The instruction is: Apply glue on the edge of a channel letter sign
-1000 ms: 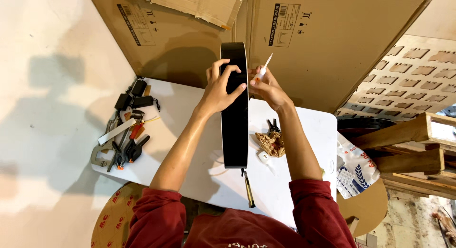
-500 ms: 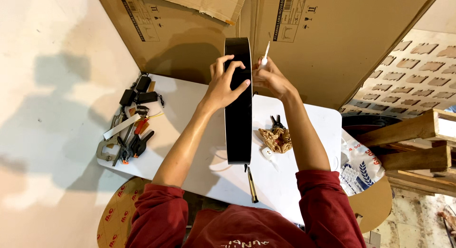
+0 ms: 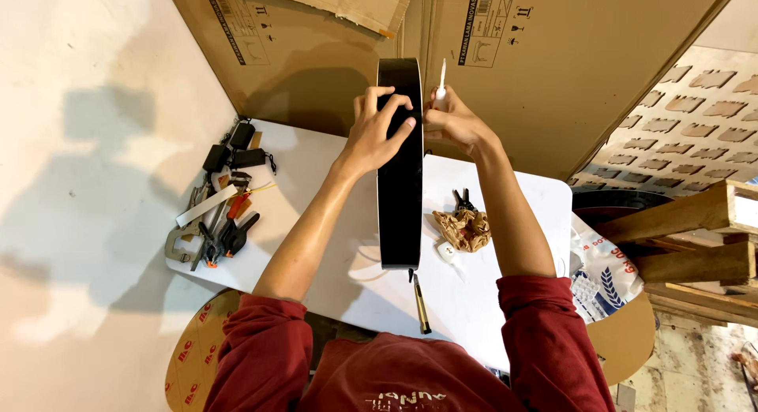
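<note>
Workspace: a white rectangular tabletop [image 3: 332, 183] is standing against large brown cardboard sheets [image 3: 568, 73] that are leaning at 12 o'clock, with a pale plaster wall running along 9 o'clock and stacked timber showing at 3 o'clock. A tall, narrow black glossy body [image 3: 399, 175], seen edge-on, is standing upright at the table's centre, its lower end resting on the surface. The left hand [image 3: 377, 132] is wrapping over the upper edge of this black piece, fingers curled and gripping it. The right hand [image 3: 452, 120] is sitting just beside that edge at 1 o'clock, fingers pinched narrowly around a thin white stick-like tool [image 3: 440, 80] pointing upward; whether its tip is touching the black edge cannot be told. Progress judgement: work is appearing to concentrate on the top end; no finished or unfinished marks are showing, so the stage is staying unclear. At 9 o'clock a heap of black and orange clamps and metal hand tools [image 3: 217, 211] is lying untouched. At 4 o'clock a crumpled brown paper wad [image 3: 464, 229] is resting, and a slim dark utility knife [image 3: 421, 301] is lying at 6 o'clock.
</note>
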